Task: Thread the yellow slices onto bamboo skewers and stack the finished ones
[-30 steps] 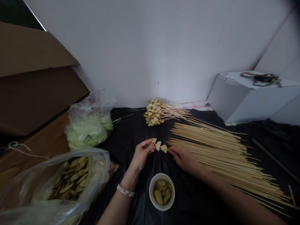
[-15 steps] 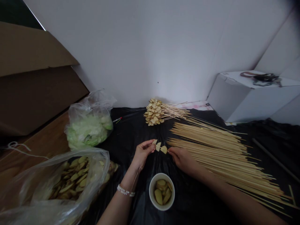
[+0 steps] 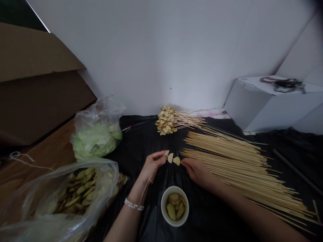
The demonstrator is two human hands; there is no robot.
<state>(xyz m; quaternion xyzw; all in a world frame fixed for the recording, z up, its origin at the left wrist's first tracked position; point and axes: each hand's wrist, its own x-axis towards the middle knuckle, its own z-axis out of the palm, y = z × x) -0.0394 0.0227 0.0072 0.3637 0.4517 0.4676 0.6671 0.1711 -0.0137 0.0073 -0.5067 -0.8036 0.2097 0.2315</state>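
Black plastic sheeting [image 3: 209,215] covers the bench in this single head-worn view, seen forward and down over the work. Centre: the left hand [image 3: 152,166] and right hand [image 3: 196,171] are held close together above the sheeting, both nearly closed in a pinch. Between them lies a thin wooden skewer [image 3: 182,162] carrying three pale half-moon vegetable slices [image 3: 171,157] in a short row. The right hand grips the skewer just beside the last slice, while the fingertips of the left hand [image 3: 164,154] hold the slice at the far end.

Foreground: a white bowl [image 3: 175,187] stands below the hands, between the forearms, holding more slices in liquid. A beaded bracelet [image 3: 134,204] circles the left wrist.

Left: a clear plastic bag of slices [image 3: 83,191] lies open, just beyond it a second bag of pale green leaves [image 3: 97,141], with a cardboard box [image 3: 37,77] behind both.

Right: a broad spread of loose bamboo skewers [image 3: 234,168] fans across the sheeting.

Background: a bundle of finished skewers [image 3: 165,121] lies against the white wall [image 3: 161,50], slices massed at one end. A white box [image 3: 254,104] with a dark cord [image 3: 282,81] on top stands at far right.
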